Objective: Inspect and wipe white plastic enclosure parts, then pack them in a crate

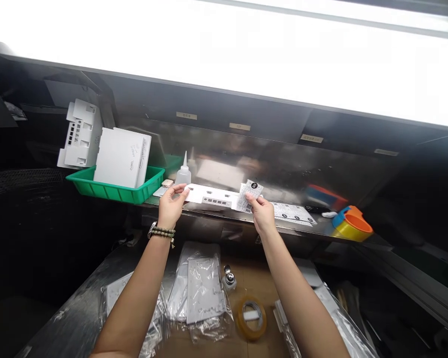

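My left hand (172, 203) pinches the left end of a long white panel (216, 195) with small rectangular cutouts, at the metal shelf. At the panel's right end, my right hand (262, 211) grips a small printed label sheet (251, 193) with a black round mark, thumb on top. The sheet overlaps the panel's right end. More printed sheets (293, 213) lie on the shelf to the right of my right hand. A white squeeze bottle (183, 175) with a pointed nozzle stands behind my left hand.
On the left, a green tray (112, 191) holds white panels (119, 156). Colored tape rolls (353, 223) sit at the shelf's right. Below are a bagged white part (206, 288), a metal-topped bottle (229, 279) and a yellowish tape roll (251, 318). A bright lamp (224, 44) hangs above.
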